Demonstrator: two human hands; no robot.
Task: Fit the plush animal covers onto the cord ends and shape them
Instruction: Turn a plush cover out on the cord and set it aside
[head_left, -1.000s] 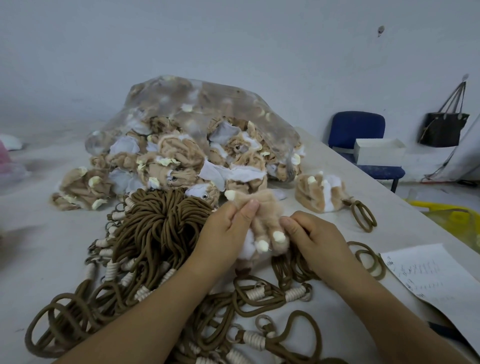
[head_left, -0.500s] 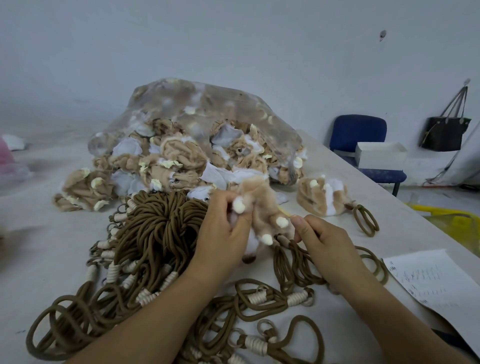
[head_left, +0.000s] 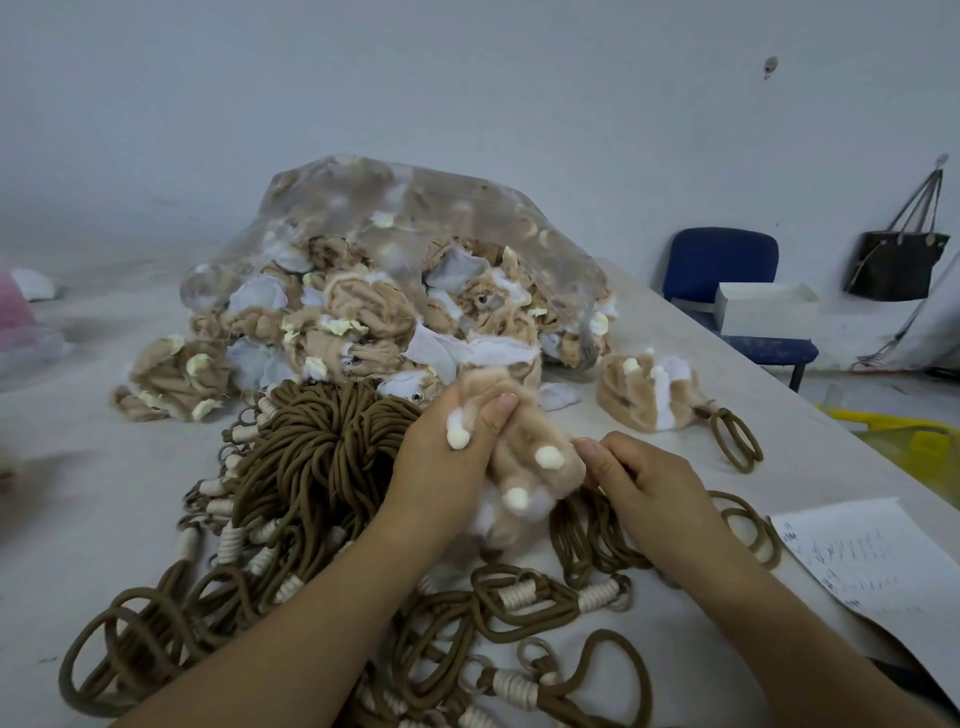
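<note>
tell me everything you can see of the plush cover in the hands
The plush cover is tan fuzzy fabric with white patches low down and three small cream nubs. It looks soft and crumpled, and is held above the brown cords. The left hand grips its left side, and the right hand pinches its right edge.

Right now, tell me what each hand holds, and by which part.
The left hand grips the tan plush animal cover with cream tips by its upper end; the right hand appears to pinch its right edge.
</note>
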